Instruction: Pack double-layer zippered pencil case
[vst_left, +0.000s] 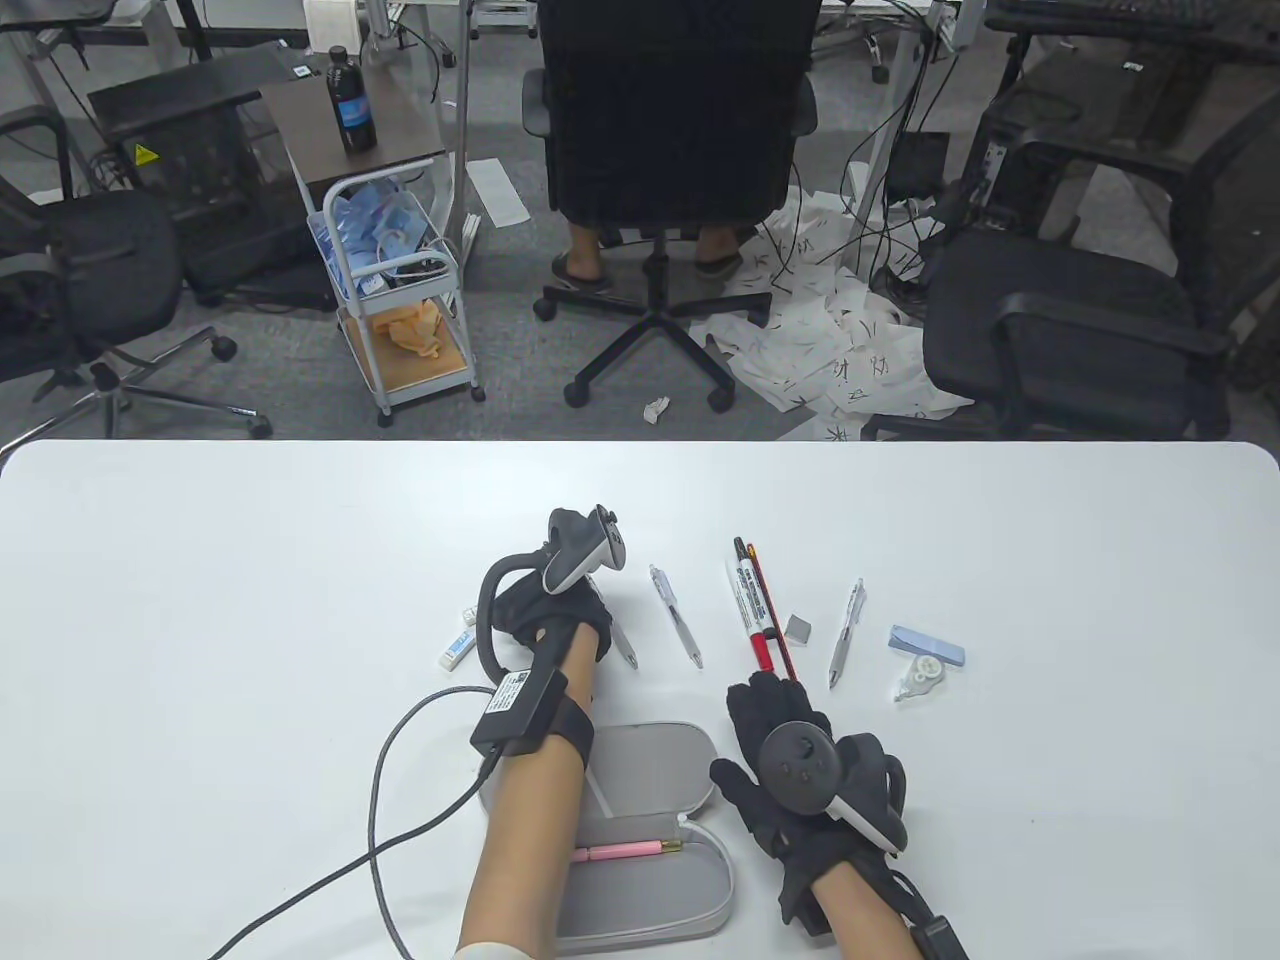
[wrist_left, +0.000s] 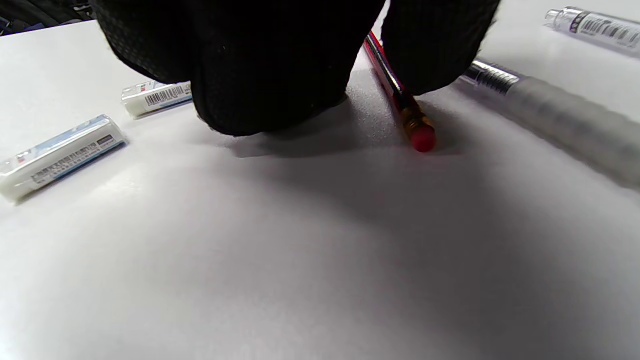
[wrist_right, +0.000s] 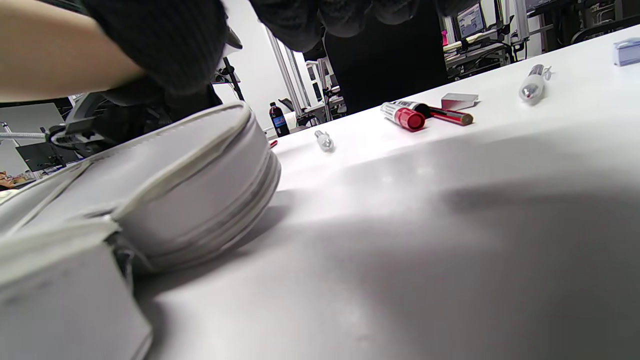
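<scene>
Pencil case (vst_left: 650, 760), grey and zippered, lies open at the near edge of the tabletop (vst_left: 200, 560), about midway along it, with a pink pen (vst_left: 625, 851) in its lower half; the left forearm crosses over its left part and hides it.

Toward the left of the middle, two white erasers (vst_left: 456, 646) lie close together, just left of the left hand (vst_left: 550, 615). That hand reaches past the case, its fingers (wrist_left: 265, 75) curled down onto the tabletop around a red pencil (wrist_left: 400, 100) with a red eraser tip; in the left wrist view they bracket the pencil, but whether they actually pinch it I cannot tell. A clear pen (vst_left: 620, 640) lies just beside the hand, and another clear pen (vst_left: 676, 616) a little further right.

Next come a red-capped marker (vst_left: 750, 605) and a second red pencil (vst_left: 772, 615) touching side by side, then a small grey sharpener-like block (vst_left: 799, 629), a third clear pen (vst_left: 846, 634), a pale blue block (vst_left: 928, 644) and a white correction tape (vst_left: 920, 678).

The right hand (vst_left: 800, 770) rests palm down just right of the case, fingers loosely spread, holding nothing, its fingertips near the marker's cap.

Both far corners and the broad left and right stretches of the tabletop are bare. A cable (vst_left: 400, 800) loops over the near-left part.
</scene>
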